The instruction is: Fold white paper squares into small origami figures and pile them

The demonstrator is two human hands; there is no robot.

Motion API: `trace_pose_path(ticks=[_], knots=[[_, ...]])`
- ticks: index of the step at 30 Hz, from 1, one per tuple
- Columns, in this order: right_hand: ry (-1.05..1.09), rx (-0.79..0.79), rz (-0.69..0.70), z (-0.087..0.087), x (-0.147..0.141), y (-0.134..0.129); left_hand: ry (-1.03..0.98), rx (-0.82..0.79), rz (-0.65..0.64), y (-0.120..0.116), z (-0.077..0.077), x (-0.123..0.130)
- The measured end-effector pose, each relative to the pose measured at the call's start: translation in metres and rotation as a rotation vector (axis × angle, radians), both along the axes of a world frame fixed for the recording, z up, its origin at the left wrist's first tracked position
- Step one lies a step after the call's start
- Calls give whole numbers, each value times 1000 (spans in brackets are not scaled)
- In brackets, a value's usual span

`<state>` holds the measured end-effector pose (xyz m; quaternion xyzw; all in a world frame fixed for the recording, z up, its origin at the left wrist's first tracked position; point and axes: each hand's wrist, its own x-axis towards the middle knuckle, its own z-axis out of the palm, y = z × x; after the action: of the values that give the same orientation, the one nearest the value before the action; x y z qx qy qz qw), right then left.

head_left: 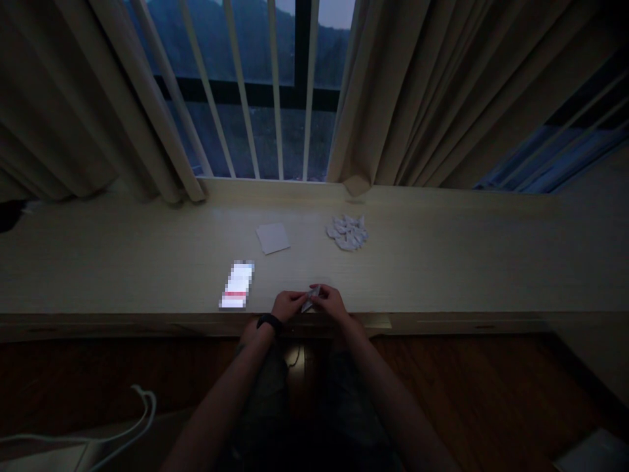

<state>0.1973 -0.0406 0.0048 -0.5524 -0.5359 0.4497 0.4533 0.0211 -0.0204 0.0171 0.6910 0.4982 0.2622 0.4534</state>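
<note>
A small folded piece of paper [310, 299] is held between my two hands at the front edge of the pale ledge. My left hand [287, 306], below a dark wristband, pinches its left side. On its right side, my right hand [330, 303] grips it with thumb and fingers. Beyond my hands, a stack of square paper sheets [273, 238] lies flat. To the right of that stack is a pile of small folded paper pieces [347, 233]. A lit phone [237, 284] lies to the left of my left hand.
The long ledge [442, 262] runs under a barred window [255, 131] with curtains [432, 92] on both sides. Below it are drawer fronts and a dark wooden floor. A white cable [147, 410] hangs at the lower left.
</note>
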Motion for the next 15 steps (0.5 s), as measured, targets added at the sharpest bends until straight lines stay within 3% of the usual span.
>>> trace_pose_path(ticks=[11,15], knots=[[-47,-25,-37,6,-4,-2,-11,64,10,-7,6,1],[-57,5,-120,6,-5,-10,20,84,85,-8,7,2]])
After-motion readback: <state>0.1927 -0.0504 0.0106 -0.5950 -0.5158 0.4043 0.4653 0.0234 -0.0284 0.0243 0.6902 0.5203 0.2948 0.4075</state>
